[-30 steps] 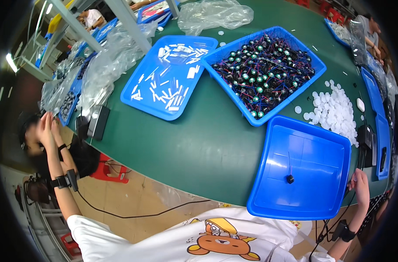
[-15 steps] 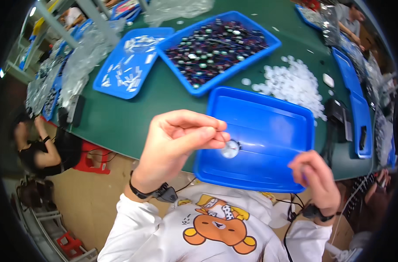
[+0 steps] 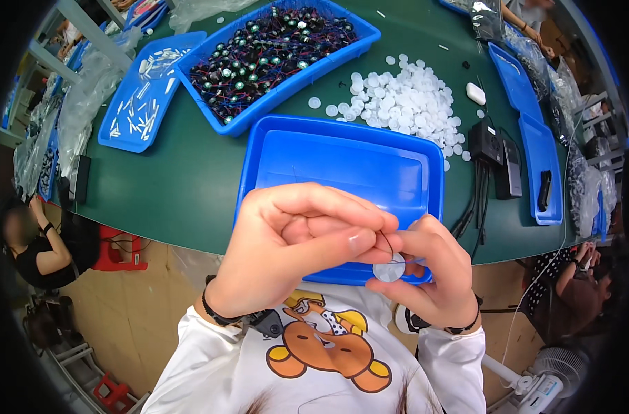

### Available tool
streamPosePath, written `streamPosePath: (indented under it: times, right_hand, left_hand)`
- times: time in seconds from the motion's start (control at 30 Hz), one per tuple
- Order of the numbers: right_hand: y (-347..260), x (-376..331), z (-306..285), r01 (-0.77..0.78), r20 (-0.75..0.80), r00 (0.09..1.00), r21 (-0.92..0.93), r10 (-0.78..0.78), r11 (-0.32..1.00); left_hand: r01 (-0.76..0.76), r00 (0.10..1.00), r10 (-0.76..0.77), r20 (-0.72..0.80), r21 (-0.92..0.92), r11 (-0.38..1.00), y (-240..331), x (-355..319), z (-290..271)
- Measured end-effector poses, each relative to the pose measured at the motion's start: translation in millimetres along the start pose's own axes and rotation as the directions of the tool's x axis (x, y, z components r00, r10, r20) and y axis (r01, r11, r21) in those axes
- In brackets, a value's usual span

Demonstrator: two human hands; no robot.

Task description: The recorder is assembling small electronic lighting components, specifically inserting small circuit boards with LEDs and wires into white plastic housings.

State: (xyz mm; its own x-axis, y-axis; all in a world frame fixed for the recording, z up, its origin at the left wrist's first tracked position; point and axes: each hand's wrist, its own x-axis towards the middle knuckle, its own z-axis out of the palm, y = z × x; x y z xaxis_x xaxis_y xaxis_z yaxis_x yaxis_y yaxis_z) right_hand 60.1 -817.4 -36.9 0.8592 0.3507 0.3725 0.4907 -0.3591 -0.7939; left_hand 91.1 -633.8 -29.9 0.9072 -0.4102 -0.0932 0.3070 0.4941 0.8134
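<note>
My left hand (image 3: 280, 238) is closed in a pinch on a thin dark wire (image 3: 386, 241) at its fingertips. That wire runs down to a small round whitish disc (image 3: 389, 270) with fine leads across it. Thumb and forefinger of my right hand (image 3: 437, 269) close on the disc's edge, and a bluish wire shows beside these fingers. Both hands almost touch, raised over the near edge of a blue tray (image 3: 342, 152). My fingers partly hide the wire ends.
Beyond it, a blue tray (image 3: 232, 127) is heaped with small dark wired parts. Left of that, another tray (image 3: 125, 140) holds white strips. Translucent discs (image 3: 404, 100) lie piled on the green table (image 3: 170, 193). Black boxes with cables (image 3: 485, 141) stand at the right. Other people sit nearby.
My right hand has moved left to meet my left hand and now grips the disc that hung beneath my left fingertips. The whole view has shifted, with the trays now further left.
</note>
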Motion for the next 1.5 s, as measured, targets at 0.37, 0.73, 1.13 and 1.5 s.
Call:
streamPosePath:
  times: [0.37, 0.73, 1.13, 1.5]
  right_hand:
    - [12.3, -8.6, -8.6, -0.047, -0.062, 0.997, 0.025, 0.048, 0.999]
    - [33.6, -14.1, 4.0, -0.235, 0.222, 0.968, 0.659, 0.114, 0.715]
    - [41.3, -9.2, 7.4, -0.498, 0.463, 0.857, 0.633, 0.225, 0.593]
    - [68.7, -15.9, 4.1, -0.528, 0.336, 0.771, 0.813, 0.542, 0.247]
  left_hand:
    - [-0.223, 0.973, 0.172, 0.155, 0.418, 0.881, -13.5, 8.5, -9.1]
    - [-0.256, 0.949, 0.13, 0.288, 0.458, 0.851, -37.1, 16.2, -20.2]
    - [-0.263, 0.955, 0.19, 0.227, 0.357, 0.896, -43.4, 19.4, -25.2]
    - [-0.324, 0.945, 0.266, 0.189, 0.642, 0.695, -60.7, 20.2, -32.7]
